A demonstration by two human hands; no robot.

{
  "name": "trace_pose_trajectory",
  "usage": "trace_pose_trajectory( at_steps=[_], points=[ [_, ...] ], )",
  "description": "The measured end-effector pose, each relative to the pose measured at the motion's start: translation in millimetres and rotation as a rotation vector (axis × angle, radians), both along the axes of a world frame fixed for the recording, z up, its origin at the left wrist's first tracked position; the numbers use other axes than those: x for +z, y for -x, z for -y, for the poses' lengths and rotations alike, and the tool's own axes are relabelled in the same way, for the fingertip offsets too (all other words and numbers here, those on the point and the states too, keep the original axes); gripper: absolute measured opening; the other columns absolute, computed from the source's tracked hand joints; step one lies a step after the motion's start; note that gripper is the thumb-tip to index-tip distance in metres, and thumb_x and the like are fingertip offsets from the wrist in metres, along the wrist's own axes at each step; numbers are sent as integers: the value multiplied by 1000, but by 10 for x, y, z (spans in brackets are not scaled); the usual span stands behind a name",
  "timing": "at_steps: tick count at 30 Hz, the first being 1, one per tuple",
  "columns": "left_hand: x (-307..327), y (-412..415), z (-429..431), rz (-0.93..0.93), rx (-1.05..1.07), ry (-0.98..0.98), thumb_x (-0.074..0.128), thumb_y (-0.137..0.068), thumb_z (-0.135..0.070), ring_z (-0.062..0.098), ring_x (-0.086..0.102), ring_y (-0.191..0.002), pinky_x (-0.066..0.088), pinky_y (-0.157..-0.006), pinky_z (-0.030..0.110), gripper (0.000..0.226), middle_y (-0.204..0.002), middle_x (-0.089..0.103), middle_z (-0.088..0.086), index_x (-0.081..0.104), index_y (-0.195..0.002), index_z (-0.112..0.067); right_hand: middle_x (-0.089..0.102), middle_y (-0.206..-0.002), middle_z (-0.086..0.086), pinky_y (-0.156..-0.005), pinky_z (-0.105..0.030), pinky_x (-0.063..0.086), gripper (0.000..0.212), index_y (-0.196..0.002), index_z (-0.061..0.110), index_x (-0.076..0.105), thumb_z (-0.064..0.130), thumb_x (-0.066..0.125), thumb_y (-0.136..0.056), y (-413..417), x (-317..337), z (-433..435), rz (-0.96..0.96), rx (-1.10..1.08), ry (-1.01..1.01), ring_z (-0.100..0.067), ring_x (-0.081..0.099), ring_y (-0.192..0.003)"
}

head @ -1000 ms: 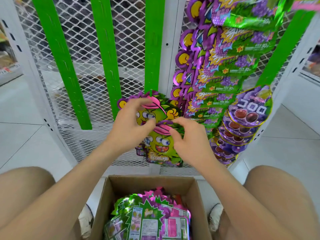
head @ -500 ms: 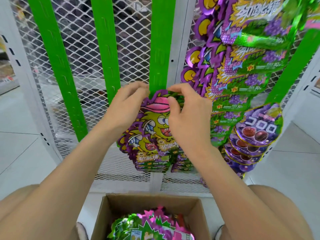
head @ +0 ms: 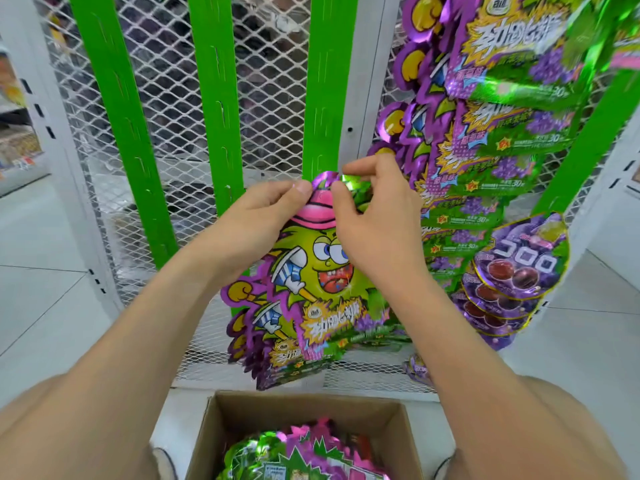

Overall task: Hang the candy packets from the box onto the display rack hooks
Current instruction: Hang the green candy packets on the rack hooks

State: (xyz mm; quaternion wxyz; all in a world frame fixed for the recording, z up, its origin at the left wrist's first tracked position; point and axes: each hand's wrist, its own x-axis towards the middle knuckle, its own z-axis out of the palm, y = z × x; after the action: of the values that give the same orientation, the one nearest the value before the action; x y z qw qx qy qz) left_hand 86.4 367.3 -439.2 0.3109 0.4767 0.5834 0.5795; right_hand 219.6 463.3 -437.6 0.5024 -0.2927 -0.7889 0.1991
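Purple-green cartoon candy packet (head: 311, 271) — bright green strip (head: 329, 81) — white mesh (head: 266, 98).

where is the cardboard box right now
Bottom centre of the head view: the cardboard box stands open on the floor before the mesh rack, directly below the candy packet the left hand and right hand hold.

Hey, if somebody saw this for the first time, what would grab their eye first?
Centre frame, the left hand and right hand pinch the top of a green cartoon-monster candy packet at the foot of a green strip. Upper right hangs a column of purple grape packets; a cardboard box with more packets sits at the bottom edge.
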Motion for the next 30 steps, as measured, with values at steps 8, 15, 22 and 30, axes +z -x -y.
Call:
trace_pose_trajectory(
  at_steps=[8,15,22,30],
  points=[
    [-21,-36,40,81,2,2,50,-110,-31,24,79,-99,59,-94,40,30,-105,82,8,77,-108,-18,58,-94,20,-97,-53,44,19,-114,18,59,24,67,-98,-102,-42,60,50,66,-4,-2,48,-90],
    [-18,-88,53,0,16,-11,47,-112,-31,18,79,-90,63,-86,31,41,-96,83,3,83,-92,-24,66,-96,15,-93,-52,48,18,-108,22,61,24,72,-94,-112,-63,111,-41,37,-32,-8,62,-92],
    [-221,37,1,-470,116,-65,48,-110,-46,9,50,-67,45,-68,36,42,-72,54,-9,64,-89,-13,65,-98,14,-92,-44,48,19,-110,19,61,22,72,-96,-217,-259,45,59,59,-34,-10,62,-96],
    [-630,-146,149,-1037,566,-160,77,-88,-17,33,50,-127,42,-105,50,64,-138,54,7,50,-146,-16,65,-112,-7,-97,-39,49,28,-116,7,70,2,69,-89,-329,-435,19,26,-24,-315,-25,61,-107]
  ],
)
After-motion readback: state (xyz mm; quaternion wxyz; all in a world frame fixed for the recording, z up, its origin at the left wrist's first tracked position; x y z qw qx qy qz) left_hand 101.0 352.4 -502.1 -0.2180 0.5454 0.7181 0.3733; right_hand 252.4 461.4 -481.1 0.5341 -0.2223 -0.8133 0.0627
